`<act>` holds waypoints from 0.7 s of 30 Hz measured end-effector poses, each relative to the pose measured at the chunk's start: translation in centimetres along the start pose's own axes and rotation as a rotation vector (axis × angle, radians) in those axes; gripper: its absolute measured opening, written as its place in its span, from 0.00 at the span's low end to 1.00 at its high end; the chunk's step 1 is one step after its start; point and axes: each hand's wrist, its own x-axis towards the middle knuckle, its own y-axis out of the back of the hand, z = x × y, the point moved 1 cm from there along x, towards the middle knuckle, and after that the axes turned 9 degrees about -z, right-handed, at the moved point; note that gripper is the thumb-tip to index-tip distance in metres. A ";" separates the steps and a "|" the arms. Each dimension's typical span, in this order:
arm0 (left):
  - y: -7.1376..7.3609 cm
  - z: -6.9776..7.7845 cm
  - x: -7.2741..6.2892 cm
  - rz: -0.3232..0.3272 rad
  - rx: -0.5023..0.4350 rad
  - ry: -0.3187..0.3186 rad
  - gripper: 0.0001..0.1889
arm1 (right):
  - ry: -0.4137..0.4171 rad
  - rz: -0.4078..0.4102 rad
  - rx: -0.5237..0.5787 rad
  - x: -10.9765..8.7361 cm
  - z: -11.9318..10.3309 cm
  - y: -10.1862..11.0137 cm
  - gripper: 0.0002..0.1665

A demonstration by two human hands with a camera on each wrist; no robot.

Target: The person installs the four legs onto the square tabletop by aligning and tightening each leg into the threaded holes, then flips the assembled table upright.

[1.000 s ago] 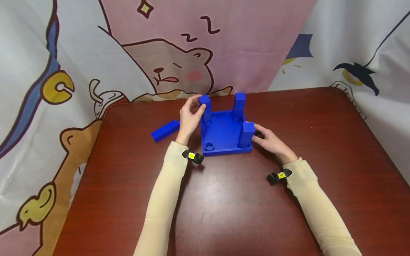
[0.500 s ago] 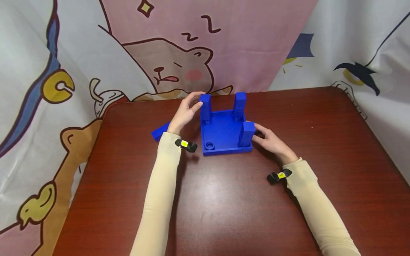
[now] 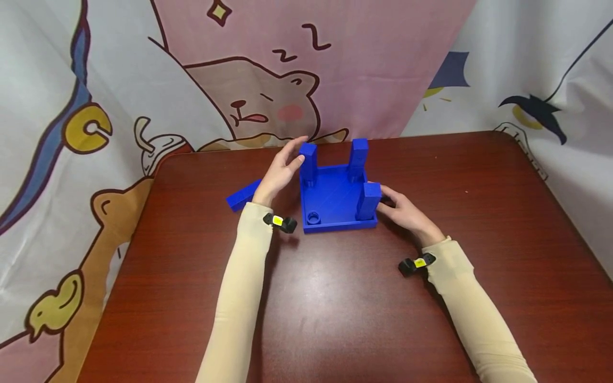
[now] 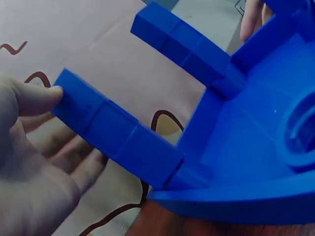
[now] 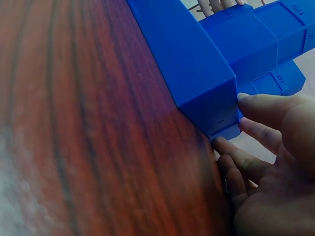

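Observation:
A blue square base (image 3: 335, 205) lies on the dark red table (image 3: 335, 298) with three blue posts upright in its corners. My left hand (image 3: 280, 170) is beside the back-left post (image 3: 308, 159), fingers straight. In the left wrist view the thumb (image 4: 34, 96) touches that post's (image 4: 113, 130) top end. My right hand (image 3: 397, 205) rests against the base's right side by the front-right post (image 3: 369, 199). Its fingertips (image 5: 246, 98) touch that post (image 5: 197, 54). The back-right post (image 3: 358, 157) stands free. The front-left socket (image 3: 313, 217) holds nothing.
A loose blue post (image 3: 241, 195) lies flat on the table, left of my left wrist. A cartoon-printed cloth (image 3: 239, 80) hangs behind the table's far edge. Bare table surface stretches in front of the base and to its right.
My left hand has let go of the back-left post and its fingers have straightened beside it. The right hand and the base have stayed where they were.

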 end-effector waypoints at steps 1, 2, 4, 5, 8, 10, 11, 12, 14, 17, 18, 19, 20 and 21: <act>0.0 -0.3 0.0 0.015 -0.023 0.006 0.24 | -0.008 0.000 0.004 0.1 0.4 0.0 0.31; 0.0 -0.5 0.0 0.035 -0.042 0.010 0.25 | -0.015 0.002 0.006 0.1 0.8 0.1 0.31; -0.1 -1.0 0.0 0.086 -0.078 0.025 0.27 | -0.009 0.002 -0.002 0.2 0.9 0.1 0.31; -0.2 -1.2 0.0 0.117 -0.094 0.027 0.27 | 0.000 0.002 -0.008 0.1 0.6 0.1 0.31; -0.7 -1.5 0.1 0.216 -0.104 0.023 0.26 | 0.025 0.008 -0.023 -0.1 -0.8 0.1 0.29; -1.2 -1.4 0.2 0.286 -0.097 0.028 0.24 | 0.040 0.006 -0.034 -0.3 -1.6 0.1 0.28; -1.6 -1.5 0.2 0.322 -0.088 0.036 0.24 | 0.041 0.005 -0.037 -0.4 -2.0 0.0 0.28; -1.9 -1.6 0.3 0.356 -0.071 0.049 0.23 | 0.038 0.007 -0.035 -0.4 -2.1 0.0 0.28; -2.5 -1.9 0.4 0.414 -0.022 0.075 0.23 | 0.040 0.007 -0.036 -0.4 -2.0 0.0 0.28; -3.2 -2.4 0.5 0.481 0.074 0.112 0.22 | 0.032 0.007 -0.016 -0.3 -1.1 0.0 0.29; -3.3 -2.5 0.5 0.497 0.100 0.116 0.21 | 0.027 0.006 -0.008 -0.2 -0.7 0.0 0.30; -3.3 -2.7 0.5 0.508 0.117 0.117 0.21 | 0.022 0.004 -0.004 -0.1 -0.2 0.0 0.30; -3.4 -2.8 0.5 0.516 0.125 0.116 0.20 | 0.020 0.001 0.000 0.0 0.2 0.1 0.30; -3.3 -2.9 0.5 0.519 0.128 0.112 0.19 | 0.014 -0.002 0.007 0.1 0.6 0.1 0.31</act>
